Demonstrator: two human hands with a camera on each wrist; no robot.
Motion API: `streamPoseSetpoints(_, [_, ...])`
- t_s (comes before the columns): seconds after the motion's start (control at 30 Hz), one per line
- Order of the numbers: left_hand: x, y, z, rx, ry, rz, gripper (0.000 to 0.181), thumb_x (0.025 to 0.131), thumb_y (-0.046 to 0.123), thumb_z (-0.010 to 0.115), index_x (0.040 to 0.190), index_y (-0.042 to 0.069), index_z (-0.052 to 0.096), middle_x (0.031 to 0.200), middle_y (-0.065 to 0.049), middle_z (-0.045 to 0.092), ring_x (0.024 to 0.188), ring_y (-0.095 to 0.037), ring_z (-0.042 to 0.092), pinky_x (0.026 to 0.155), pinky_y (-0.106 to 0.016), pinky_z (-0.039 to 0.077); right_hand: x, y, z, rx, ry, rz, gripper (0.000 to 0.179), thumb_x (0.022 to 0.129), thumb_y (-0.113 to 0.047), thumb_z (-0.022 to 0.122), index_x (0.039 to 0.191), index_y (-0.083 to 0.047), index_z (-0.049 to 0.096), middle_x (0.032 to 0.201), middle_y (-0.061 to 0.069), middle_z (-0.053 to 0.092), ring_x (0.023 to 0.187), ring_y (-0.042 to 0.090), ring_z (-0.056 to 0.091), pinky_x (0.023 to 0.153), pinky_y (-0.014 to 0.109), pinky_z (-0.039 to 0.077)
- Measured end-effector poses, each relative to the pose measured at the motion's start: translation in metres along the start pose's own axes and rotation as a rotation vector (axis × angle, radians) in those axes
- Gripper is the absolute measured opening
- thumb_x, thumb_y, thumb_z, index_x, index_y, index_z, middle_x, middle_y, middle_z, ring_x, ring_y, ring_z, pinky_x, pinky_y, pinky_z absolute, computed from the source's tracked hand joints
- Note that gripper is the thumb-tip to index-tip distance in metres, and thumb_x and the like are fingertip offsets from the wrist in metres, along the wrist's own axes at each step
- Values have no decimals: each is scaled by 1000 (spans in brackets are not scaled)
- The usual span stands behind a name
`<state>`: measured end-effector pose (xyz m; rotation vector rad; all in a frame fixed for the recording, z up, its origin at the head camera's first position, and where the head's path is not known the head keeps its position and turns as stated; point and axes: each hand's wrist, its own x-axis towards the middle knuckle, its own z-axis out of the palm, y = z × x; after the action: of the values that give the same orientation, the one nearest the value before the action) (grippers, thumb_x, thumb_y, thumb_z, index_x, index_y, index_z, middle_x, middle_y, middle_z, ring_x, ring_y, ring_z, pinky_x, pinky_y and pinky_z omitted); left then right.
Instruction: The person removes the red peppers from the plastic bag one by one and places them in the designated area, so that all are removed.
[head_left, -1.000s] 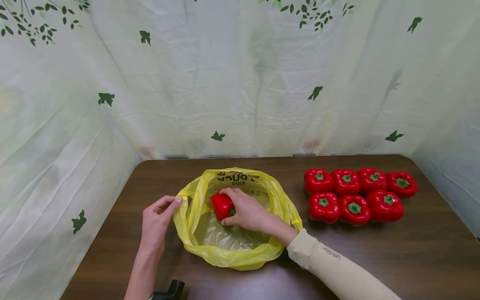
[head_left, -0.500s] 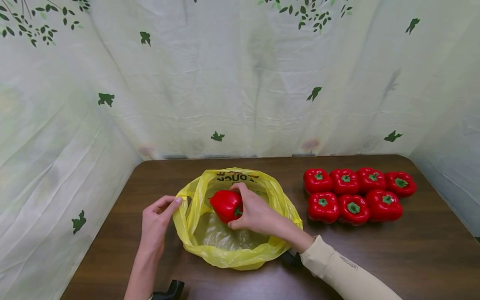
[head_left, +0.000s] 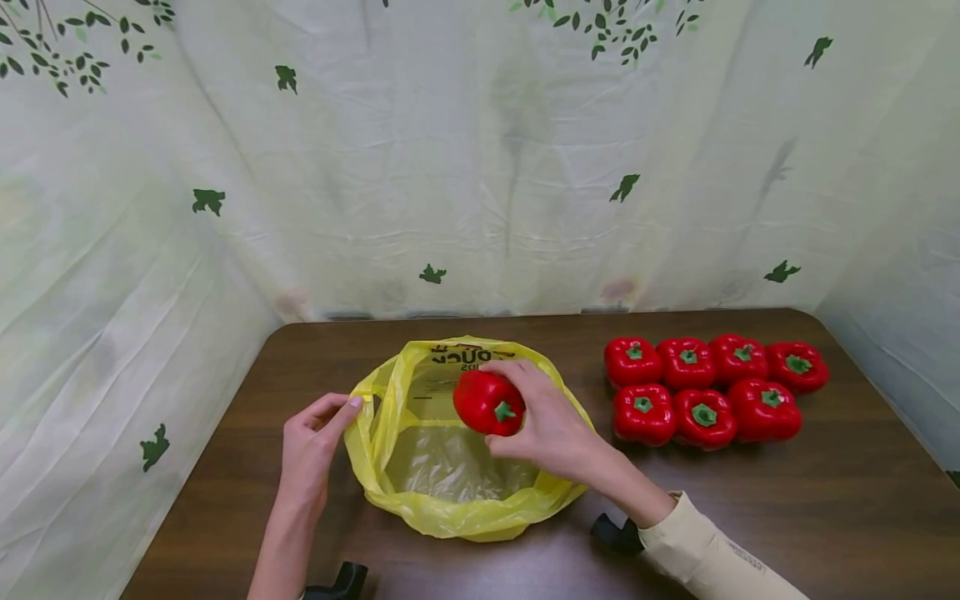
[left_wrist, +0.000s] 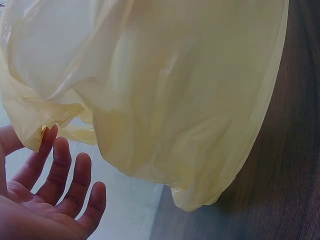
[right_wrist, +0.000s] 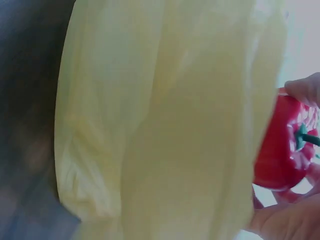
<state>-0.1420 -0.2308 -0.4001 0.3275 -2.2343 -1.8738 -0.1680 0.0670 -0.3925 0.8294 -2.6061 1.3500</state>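
Note:
A yellow plastic bag stands on the table with its mouth spread wide. At its left side my left hand pinches the bag's handle between thumb and index finger; in the left wrist view the other fingers of the left hand are loosely spread. My right hand grips a red bell pepper over the right part of the bag's mouth, the green stem turned toward me. In the right wrist view the pepper shows just past the bag's edge, between thumb and fingers.
Several red bell peppers sit in two rows at the right of the brown wooden table. Pale fabric with leaf and bird prints hangs behind the table and at both sides. Black devices show at both wrists.
My right hand has drawn the bell pepper up and to the right, from down in the bag to over its mouth, and the stem has turned toward me. The left hand stays put.

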Motion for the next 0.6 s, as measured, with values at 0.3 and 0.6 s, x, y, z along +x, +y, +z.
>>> streamPoseSetpoints(0.3, [0, 0, 1, 10, -1, -2, 33, 94, 27, 68, 103, -5, 69, 95, -4, 65, 92, -23, 53, 83, -29, 43, -15, -2, -26, -51, 55, -9, 74, 68, -22, 82, 133, -33, 48, 122, -13, 49, 108, 11, 44, 74, 30, 52])
streamPoseSetpoints(0.6, [-1, 1, 1, 11, -2, -20, 34, 94, 28, 68, 104, -4, 69, 95, -4, 65, 93, -23, 52, 84, -29, 42, -31, -1, -50, -86, 159, 2, 79, 63, -17, 87, 129, -21, 44, 124, -8, 48, 108, 10, 46, 73, 30, 54])
